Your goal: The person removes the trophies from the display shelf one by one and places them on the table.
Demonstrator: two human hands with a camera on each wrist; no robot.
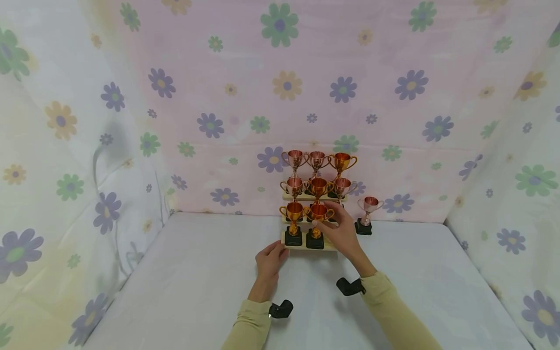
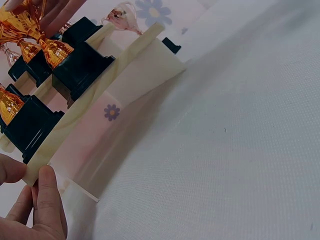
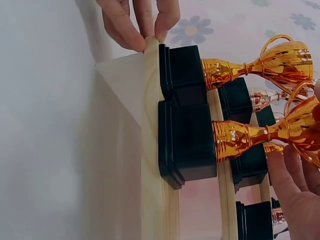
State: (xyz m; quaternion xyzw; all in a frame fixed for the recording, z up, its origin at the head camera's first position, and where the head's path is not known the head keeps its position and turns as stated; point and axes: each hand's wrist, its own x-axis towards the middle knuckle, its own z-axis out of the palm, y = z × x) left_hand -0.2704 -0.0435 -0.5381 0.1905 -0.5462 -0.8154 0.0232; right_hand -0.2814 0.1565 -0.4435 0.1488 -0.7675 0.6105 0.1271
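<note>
A three-tier wooden stand (image 1: 302, 248) with pale boards holds several small trophy cups on black bases. My left hand (image 1: 268, 262) pinches the left end of its lowest board, with thumb and fingers on either side in the left wrist view. On that board stands a gold trophy (image 1: 293, 236) at the left. Beside it is a second gold trophy (image 1: 315, 240), whose cup my right hand (image 1: 342, 234) grips from the right. Its black base (image 3: 185, 140) rests on the board, close against its neighbour's base in the right wrist view.
A rose-gold trophy (image 1: 365, 226) stands on the white table (image 1: 210, 272) just right of the stand. On the upper tiers are gold and rose-gold trophies, such as a gold one (image 1: 342, 162) at top right. Flowered cloth (image 1: 245, 97) encloses the back and sides.
</note>
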